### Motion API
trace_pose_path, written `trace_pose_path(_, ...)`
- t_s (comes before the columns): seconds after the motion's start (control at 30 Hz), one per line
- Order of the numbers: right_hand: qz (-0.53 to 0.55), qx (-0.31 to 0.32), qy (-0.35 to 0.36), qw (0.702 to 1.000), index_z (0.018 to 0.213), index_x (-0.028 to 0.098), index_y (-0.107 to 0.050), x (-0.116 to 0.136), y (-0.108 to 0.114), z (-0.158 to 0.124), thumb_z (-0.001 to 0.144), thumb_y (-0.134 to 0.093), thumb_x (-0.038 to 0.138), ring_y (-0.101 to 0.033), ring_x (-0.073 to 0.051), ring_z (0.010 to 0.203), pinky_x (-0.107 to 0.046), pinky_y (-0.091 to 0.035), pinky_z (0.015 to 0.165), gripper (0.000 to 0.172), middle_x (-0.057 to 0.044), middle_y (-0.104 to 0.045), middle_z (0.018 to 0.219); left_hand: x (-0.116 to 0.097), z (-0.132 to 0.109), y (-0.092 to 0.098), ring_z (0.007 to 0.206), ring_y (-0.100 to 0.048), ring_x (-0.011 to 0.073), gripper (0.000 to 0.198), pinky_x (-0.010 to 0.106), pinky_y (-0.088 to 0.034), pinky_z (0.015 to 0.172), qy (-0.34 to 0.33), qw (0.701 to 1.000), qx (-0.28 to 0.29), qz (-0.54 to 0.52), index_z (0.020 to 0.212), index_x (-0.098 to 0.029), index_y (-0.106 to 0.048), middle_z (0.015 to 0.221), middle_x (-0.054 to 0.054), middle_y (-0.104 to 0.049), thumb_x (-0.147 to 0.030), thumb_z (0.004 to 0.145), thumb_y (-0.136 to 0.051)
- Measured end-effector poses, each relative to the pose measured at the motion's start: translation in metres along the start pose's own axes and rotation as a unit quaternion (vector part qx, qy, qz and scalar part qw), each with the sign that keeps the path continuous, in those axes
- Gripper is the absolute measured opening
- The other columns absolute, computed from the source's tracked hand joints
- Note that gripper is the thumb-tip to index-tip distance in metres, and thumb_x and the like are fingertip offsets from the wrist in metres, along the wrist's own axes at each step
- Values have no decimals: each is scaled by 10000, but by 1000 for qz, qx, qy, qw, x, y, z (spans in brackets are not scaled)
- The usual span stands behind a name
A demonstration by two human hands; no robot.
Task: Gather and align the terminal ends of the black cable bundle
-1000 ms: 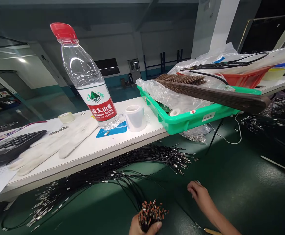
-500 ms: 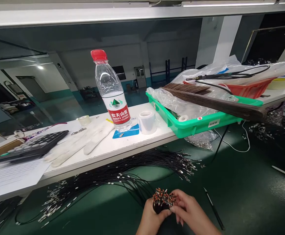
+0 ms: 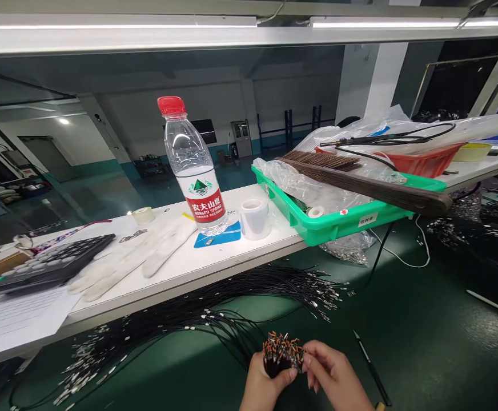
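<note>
A dense bundle of black cables point(image 3: 280, 355) with orange and silver tips points upward near the bottom of the head view. My left hand point(image 3: 266, 381) is wrapped round it from the left, thumb across the front. On the bundle's right side, my right hand point(image 3: 326, 368) pinches at the outermost tips with thumb and index finger, the other fingers curled. Whether one single cable is between those fingertips is too small to tell.
A white table point(image 3: 180, 279) holds a water bottle point(image 3: 201, 200), a tape roll point(image 3: 254, 219), gloves point(image 3: 146, 257), a keyboard-like black device point(image 3: 60, 260) and a green tray point(image 3: 338, 228) with a brush point(image 3: 369, 185). More black cables point(image 3: 189, 308) lie below; a black pen point(image 3: 372, 368) is right.
The view has shifted slightly, with the table items a little lower and to the left. My right fingers have closed up a little at the right edge of the bundle.
</note>
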State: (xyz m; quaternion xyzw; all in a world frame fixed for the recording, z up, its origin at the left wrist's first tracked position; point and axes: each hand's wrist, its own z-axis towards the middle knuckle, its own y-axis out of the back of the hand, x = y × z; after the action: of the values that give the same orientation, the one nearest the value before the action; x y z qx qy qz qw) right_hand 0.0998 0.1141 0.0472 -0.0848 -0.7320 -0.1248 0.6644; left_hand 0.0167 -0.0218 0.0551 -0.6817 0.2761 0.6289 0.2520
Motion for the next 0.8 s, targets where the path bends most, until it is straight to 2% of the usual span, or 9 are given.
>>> trace_pose_path(0.13, -18, 9, -3, 1000, 650, 188, -483, -5, -8, -1, 769, -419, 591, -477, -121, 468, -234, -409, 493, 425, 14, -491, 521, -8, -1, -1, 700, -592, 203, 306, 271, -459, 681, 3, 1000, 1, 1, 736, -126, -680, 711, 59, -666, -414, 634, -697)
trace_pose_path(0.27, -20, 10, 16, 1000, 677, 188, -495, -10, -14, -3, 781, -396, 602, -534, -144, 513, -253, -449, 547, 438, -18, -556, 565, -12, -2, -3, 611, -578, 185, 375, 276, -473, 649, 37, 999, 12, 7, 689, -131, -677, 615, 42, -634, -500, 622, -678)
trace_pose_path(0.37, -22, 3, 21, 1000, 731, 189, -512, -12, -15, -3, 775, -426, 594, -563, -159, 558, -256, -464, 558, 416, -29, -579, 616, -9, 0, -5, 620, -580, 189, 409, 282, -481, 653, 34, 999, -2, 1, 722, -128, -686, 647, 48, -648, -512, 584, -703)
trace_pose_path(0.5, -51, -18, 8, 998, 655, 186, -499, -9, -14, 0, 762, -424, 612, -515, -145, 472, -249, -427, 487, 445, -9, -523, 515, -2, 1, -5, 661, -595, 206, 439, 286, -485, 664, 29, 1000, -6, -2, 748, -125, -692, 677, 58, -665, -526, 571, -706)
trace_pose_path(0.63, -31, -27, 5, 999, 637, 183, -499, -3, -14, 0, 755, -428, 621, -503, -138, 455, -251, -427, 478, 458, -5, -512, 502, -2, 0, 0, 738, -605, 219, 425, 289, -474, 713, 26, 1000, 2, -5, 807, -120, -689, 753, 67, -681, -490, 598, -704)
trace_pose_path(0.8, 25, -49, 0, 998, 659, 168, -512, 8, -13, -4, 733, -475, 624, -515, -138, 461, -255, -439, 474, 462, -6, -517, 514, -4, 0, 2, 794, -592, 205, 301, 277, -448, 765, 2, 1000, 8, 6, 830, -131, -677, 821, 62, -681, -374, 653, -701)
